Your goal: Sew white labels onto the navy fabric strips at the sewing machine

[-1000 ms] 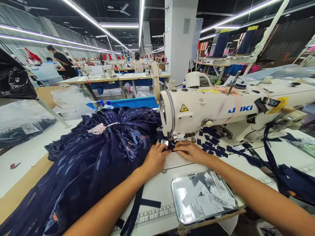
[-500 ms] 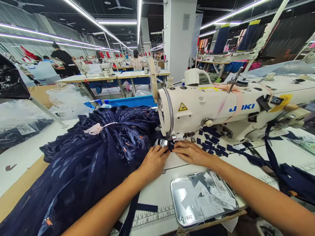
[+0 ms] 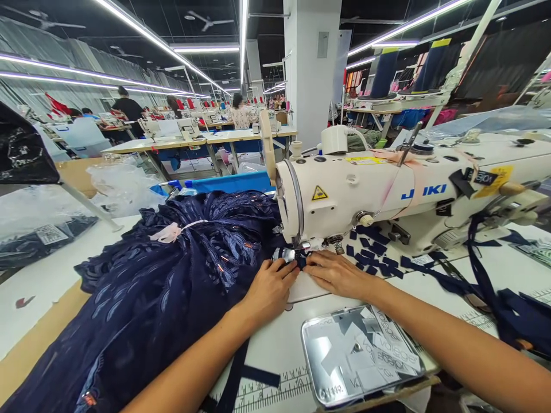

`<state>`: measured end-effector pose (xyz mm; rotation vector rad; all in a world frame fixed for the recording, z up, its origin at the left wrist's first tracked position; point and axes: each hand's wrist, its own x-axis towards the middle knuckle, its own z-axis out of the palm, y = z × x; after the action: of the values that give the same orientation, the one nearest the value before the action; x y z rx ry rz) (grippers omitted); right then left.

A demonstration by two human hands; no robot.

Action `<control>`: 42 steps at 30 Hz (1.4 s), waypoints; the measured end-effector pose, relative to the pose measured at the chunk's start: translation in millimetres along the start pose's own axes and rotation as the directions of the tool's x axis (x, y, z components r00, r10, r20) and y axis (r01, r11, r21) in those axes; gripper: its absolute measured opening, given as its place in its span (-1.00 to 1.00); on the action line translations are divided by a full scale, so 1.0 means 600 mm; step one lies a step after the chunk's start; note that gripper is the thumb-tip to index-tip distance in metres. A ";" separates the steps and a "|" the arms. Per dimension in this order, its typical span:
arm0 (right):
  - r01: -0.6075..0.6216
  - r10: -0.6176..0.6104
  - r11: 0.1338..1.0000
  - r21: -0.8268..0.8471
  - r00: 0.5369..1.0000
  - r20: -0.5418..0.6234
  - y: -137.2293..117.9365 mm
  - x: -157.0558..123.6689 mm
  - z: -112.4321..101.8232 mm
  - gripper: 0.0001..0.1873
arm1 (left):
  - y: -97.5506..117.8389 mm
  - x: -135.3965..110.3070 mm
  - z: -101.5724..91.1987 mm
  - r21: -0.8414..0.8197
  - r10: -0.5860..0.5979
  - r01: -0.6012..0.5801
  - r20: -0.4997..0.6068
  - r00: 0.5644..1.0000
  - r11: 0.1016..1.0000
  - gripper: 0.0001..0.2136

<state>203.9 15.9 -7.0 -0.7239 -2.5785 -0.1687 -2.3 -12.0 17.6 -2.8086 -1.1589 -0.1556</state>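
Note:
A white sewing machine [image 3: 370, 189] stands before me, its needle area just above my fingertips. My left hand [image 3: 272, 284] lies at the left of the presser foot, fingers pressed on dark navy fabric [image 3: 301, 260]. From the right, my right hand [image 3: 340, 274] pinches the same fabric; only a small bit of it shows between the hands. Left of the machine, a big bundle of navy lace-trimmed garments [image 3: 172, 298] is tied with a pale strip [image 3: 167, 232]. A navy strip [image 3: 260, 376] hangs below my left forearm.
A metal tray [image 3: 321, 373] of white printed labels sits at the table's front. Several small navy fabric pieces [image 3: 374, 255] lie right of the needle. Navy straps [image 3: 477, 258] drape at the far right. Clear plastic bags [image 3: 116, 178] lie at the left. Other people work at machines behind.
The view has shifted slightly. Both hands stay by the needle, with little visible movement on the fabric. A distant person in black has changed posture.

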 end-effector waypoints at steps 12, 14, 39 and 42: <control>-0.005 0.005 1.000 -0.023 1.000 -0.022 0.003 0.002 -0.002 -0.73 | -0.004 0.001 0.003 -0.019 -0.009 0.009 0.013 1.000 1.000 -0.60; -0.008 0.008 1.000 -0.017 1.000 -0.018 0.004 0.002 -0.002 -0.73 | -0.004 0.002 0.003 -0.014 -0.008 0.008 0.003 1.000 1.000 -0.59; -0.128 0.129 0.991 -0.033 0.991 0.021 0.014 0.005 0.008 -0.73 | -0.039 0.026 0.011 -0.116 -0.065 0.063 -0.009 0.998 0.991 -0.52; -0.177 0.178 0.983 0.054 0.984 -0.009 0.021 0.006 0.015 -0.75 | -0.043 0.030 0.011 -0.109 -0.070 0.066 -0.026 0.997 0.992 -0.53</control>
<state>204.2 30.4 -13.5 -0.9242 -2.4792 -0.0479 -7.5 19.9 15.0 -2.8494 -1.2776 -0.2726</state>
